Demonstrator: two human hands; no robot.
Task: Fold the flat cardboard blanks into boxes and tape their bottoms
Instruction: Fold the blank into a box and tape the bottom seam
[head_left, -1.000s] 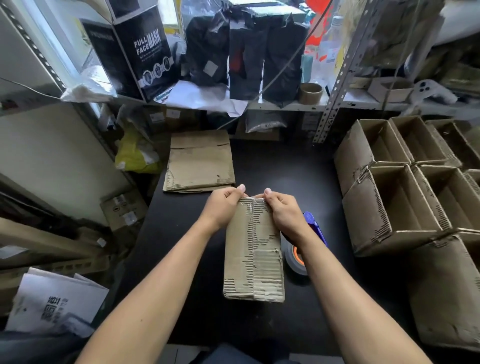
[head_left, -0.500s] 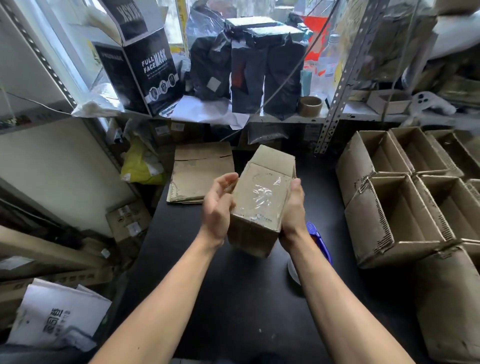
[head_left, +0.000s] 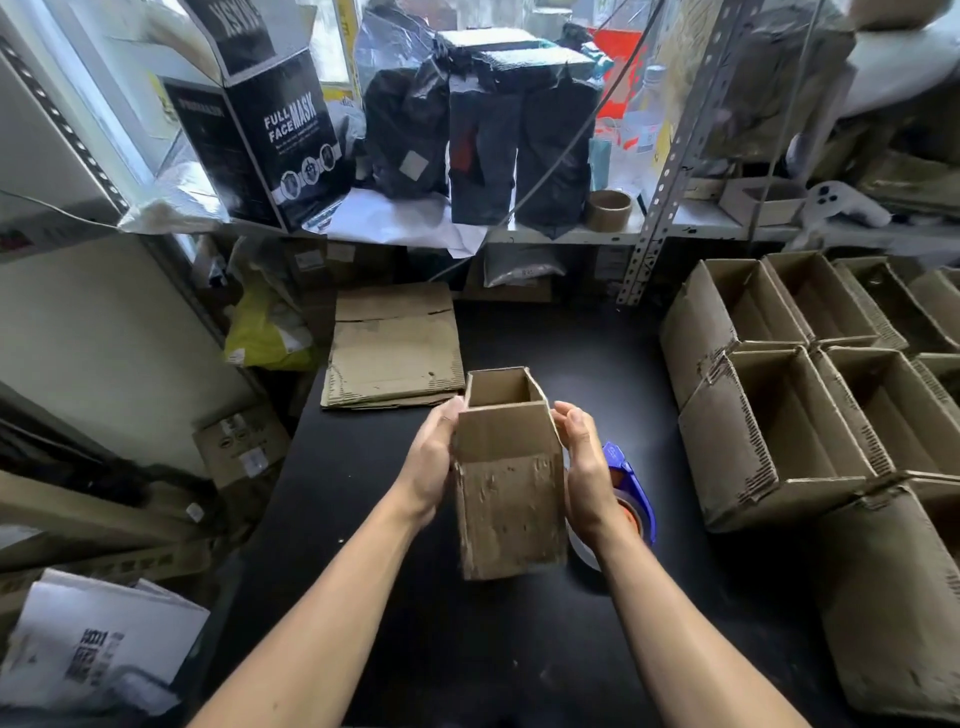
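Observation:
A folded cardboard box stands upright between my hands above the black table, its open top turned up and away from me. My left hand holds its left side and my right hand holds its right side; the fingers of both reach behind the box, out of sight. A stack of flat cardboard blanks lies at the table's far left. A blue tape dispenser with a roll of clear tape sits on the table just behind my right wrist.
Several open finished boxes crowd the right side of the table. A shelf at the back carries black bags, a mask carton and an empty tape core. Papers and cartons lie on the floor at the left.
The box lay on the table under my fingertips, then was lifted with its taped bottom toward me. Now it is turned upright with the open top showing.

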